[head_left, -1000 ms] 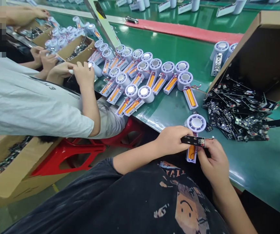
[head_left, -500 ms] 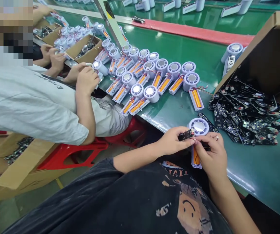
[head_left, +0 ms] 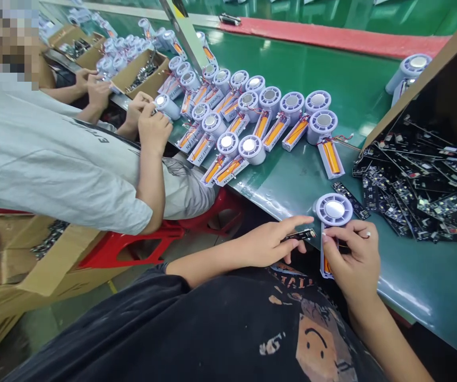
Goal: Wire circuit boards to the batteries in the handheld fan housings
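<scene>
My left hand (head_left: 270, 241) grips a narrow black circuit board (head_left: 303, 234) between thumb and fingers, with its index finger stretched out above it. A pale purple handheld fan (head_left: 334, 209) stands at the table's near edge, its round head up and its open handle hanging down toward my lap. My right hand (head_left: 353, 254) is closed around the upper handle, thumb and index finger pinched at its front. An orange battery (head_left: 326, 266) shows in the handle below. Whether the right fingers also pinch a wire is hidden. The board and the fan are apart.
Circuit boards (head_left: 423, 185) spill from a cardboard box (head_left: 431, 79) at right, and a loose board (head_left: 351, 200) lies behind the fan. Several open fans (head_left: 278, 132) stand in rows at left. A co-worker (head_left: 53, 154) sits beside me, handling a fan. A red strip (head_left: 332, 36) crosses the back.
My left hand has moved left with the circuit board, away from the fan and my right hand, and its index finger has straightened. The view has shifted slightly.
</scene>
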A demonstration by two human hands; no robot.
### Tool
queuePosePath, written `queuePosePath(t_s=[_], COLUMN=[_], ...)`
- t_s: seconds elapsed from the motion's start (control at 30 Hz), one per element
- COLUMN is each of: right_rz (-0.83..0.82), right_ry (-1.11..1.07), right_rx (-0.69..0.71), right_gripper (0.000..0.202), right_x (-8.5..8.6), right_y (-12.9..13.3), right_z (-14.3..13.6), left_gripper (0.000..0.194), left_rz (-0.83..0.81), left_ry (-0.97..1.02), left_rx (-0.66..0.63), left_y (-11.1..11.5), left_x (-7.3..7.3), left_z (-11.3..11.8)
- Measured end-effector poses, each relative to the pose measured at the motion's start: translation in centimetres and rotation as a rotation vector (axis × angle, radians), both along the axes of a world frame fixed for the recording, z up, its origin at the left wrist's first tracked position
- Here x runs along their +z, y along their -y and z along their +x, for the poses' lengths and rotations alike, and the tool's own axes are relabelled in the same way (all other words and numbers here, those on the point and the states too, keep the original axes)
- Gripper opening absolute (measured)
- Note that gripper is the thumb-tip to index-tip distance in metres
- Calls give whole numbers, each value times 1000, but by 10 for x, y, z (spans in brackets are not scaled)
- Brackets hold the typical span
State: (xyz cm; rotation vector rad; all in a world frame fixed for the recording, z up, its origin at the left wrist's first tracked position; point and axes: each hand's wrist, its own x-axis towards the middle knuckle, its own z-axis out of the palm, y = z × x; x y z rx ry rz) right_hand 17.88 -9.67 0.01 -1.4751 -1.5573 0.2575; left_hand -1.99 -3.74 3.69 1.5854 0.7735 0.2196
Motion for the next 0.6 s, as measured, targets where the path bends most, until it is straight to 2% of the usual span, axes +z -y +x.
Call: queuePosePath(t_s=[0.1,0.2,0.47,0.6], right_rz=[10,5,-7,-27], right_ry=[54,114,257,274], right_rx=[3,-41,-111,-121], right_gripper=[7,7,20,25], right_x=[2,3,7,10], right_y=[-1,-1,-2,-2], right_z=[-3,-6,-15,-17], left_gripper=[50,48,51,50], left_rz=[30,162,480,560], left_ry=[-24,-36,-37,2], left_rx=[-4,23,-18,-22], left_y=[0,3,12,10], left_x=[0,-4,-10,-11], left_z=[3,5,9,12])
